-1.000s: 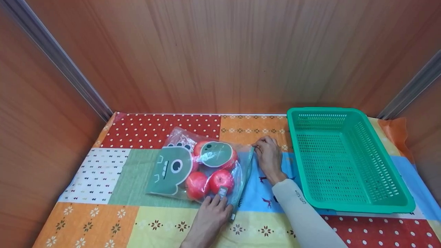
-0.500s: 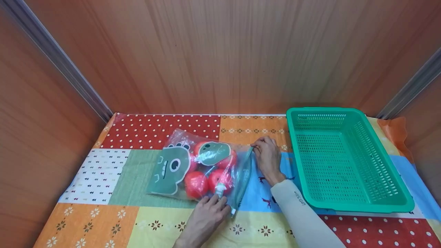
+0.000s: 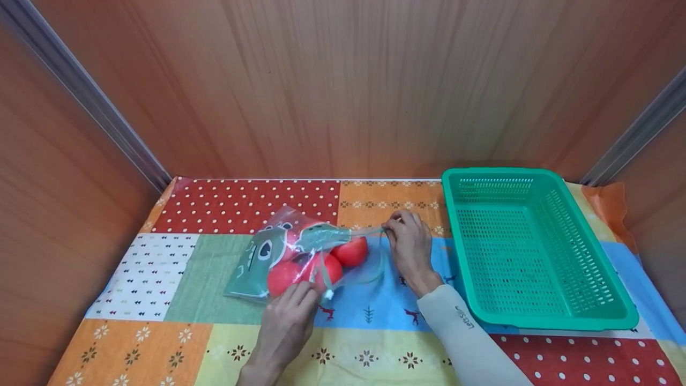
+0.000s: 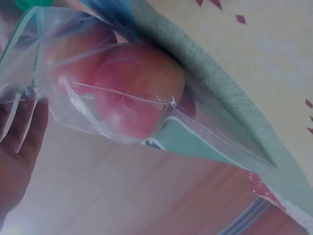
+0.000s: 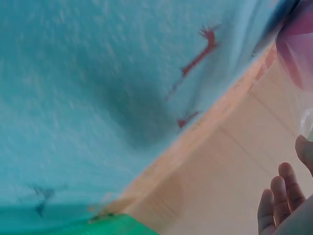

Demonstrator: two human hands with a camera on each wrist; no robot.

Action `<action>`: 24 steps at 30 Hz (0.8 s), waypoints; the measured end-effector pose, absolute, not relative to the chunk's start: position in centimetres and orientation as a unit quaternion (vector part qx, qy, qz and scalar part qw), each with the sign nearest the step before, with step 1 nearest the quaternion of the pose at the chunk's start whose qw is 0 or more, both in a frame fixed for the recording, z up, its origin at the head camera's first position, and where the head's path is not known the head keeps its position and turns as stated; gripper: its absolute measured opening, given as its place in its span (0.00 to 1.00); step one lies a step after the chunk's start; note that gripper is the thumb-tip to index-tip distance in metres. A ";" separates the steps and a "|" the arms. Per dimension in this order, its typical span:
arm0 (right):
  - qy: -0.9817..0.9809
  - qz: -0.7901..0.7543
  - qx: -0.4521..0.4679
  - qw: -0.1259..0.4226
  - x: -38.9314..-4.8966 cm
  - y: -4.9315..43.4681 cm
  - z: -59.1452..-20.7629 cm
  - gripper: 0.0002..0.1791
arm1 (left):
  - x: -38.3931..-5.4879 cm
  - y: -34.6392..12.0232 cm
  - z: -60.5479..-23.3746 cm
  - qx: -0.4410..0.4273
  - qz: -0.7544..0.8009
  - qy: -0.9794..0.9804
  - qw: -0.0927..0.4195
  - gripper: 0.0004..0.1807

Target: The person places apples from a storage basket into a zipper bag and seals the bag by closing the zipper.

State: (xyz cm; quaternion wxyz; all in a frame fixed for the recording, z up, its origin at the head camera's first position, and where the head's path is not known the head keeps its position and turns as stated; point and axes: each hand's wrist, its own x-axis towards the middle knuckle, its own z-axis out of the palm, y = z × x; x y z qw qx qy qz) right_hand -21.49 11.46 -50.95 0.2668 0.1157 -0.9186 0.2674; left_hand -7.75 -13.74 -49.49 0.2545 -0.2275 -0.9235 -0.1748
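A clear zip bag (image 3: 252, 276) with a green cartoon monster print lies on the patchwork cloth, several red apples (image 3: 351, 252) inside it. Its mouth gapes toward the right. My left hand (image 3: 286, 319) pinches the near edge of the bag's mouth, beside a small pale zip slider (image 3: 328, 294). At the far corner of the mouth, my right hand (image 3: 410, 246) pinches the edge between thumb and fingers. Seen from the left wrist, two apples (image 4: 139, 90) press against the film, and the left fingers (image 4: 34, 137) reach up to its edge.
To the right stands a green plastic basket (image 3: 514, 257) with slotted walls and nothing in it. Wooden panels (image 3: 343, 91) close off the back and both sides. The patchwork cloth (image 3: 134, 273) covers the surface under everything.
My left hand has moved left, drawing the near edge of the bag's mouth with it, so the mouth now gapes. My right hand has stayed nearly in place at the far corner.
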 end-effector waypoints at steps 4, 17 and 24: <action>-0.924 0.246 0.124 0.263 -21.0 11.2 -50.0 0.04 | -8.2 -14.1 -48.9 -0.175 -0.247 -0.916 0.265 0.10; -0.929 0.221 0.204 0.215 -19.5 11.3 -46.5 0.06 | -9.5 -14.5 -48.2 -0.068 -0.378 -0.866 0.320 0.11; -0.926 0.235 0.251 0.155 -18.7 12.0 -46.0 0.06 | -9.8 -14.8 -47.9 -0.078 -0.392 -0.861 0.314 0.14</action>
